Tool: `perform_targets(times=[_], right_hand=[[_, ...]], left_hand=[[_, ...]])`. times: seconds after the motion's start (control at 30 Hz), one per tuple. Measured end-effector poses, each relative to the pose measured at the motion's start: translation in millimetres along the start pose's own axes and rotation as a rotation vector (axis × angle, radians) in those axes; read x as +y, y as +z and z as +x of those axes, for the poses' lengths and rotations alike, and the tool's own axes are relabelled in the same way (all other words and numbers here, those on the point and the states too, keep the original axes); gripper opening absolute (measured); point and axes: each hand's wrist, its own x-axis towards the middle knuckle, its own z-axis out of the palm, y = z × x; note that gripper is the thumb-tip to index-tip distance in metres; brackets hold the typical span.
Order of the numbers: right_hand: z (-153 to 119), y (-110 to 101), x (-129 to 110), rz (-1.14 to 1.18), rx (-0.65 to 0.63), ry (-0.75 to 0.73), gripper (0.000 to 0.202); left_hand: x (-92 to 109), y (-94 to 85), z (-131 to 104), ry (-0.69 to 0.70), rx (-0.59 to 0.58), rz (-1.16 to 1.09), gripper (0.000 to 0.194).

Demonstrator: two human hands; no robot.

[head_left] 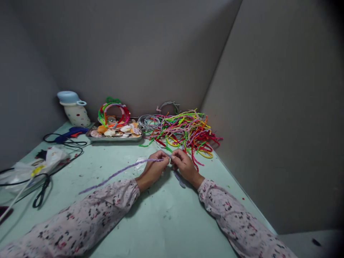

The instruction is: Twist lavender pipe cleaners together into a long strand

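Note:
Near the table's middle, my left hand [155,168] pinches a purple fuzzy stem [113,175], whose long end trails to the lower left over the wrist. My right hand [185,165] is closed right beside it, fingertips nearly touching the left ones, gripping the purple stem too. A paler purple piece [179,179] hangs below my right hand. What lies between the fingertips is too small to make out. Just beyond the hands spreads a tangled pile of colourful fuzzy stems [185,129].
A metal tray [115,139] of shells stands at the back, with fuzzy rings [114,113] on it. Grey wire coils [152,122] lie beside it. At left are a blue-lidded bottle [76,113], a blue-handled tool [71,133], black cables [44,190] and a plastic bag [55,157].

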Motion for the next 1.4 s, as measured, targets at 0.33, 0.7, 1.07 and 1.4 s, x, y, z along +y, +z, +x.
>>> perform_targets(times=[0.33,0.7,1.07,1.4], right_hand=[[0.4,-0.8,2.0,0.057,-0.014,-0.019,0.014],[0.2,-1.1,-1.6,0.073,0.003,-0.026,0.012],[-0.5,-0.8,-2.0,0.127,0.009,-0.033,0.012],[1.1,0.3,-1.5,0.242,0.007,-0.004,0.012]], left_hand=[[1.2,0.5,-2.2,0.035,-0.013,-0.007,0.013],[0.5,0.8,-2.6,0.054,-0.02,-0.014,0.014],[4.7,0.4,-3.0,0.083,-0.031,-0.008,0.011],[5.7,1.2,-3.3,0.085,-0.009,0.005,0.014]])
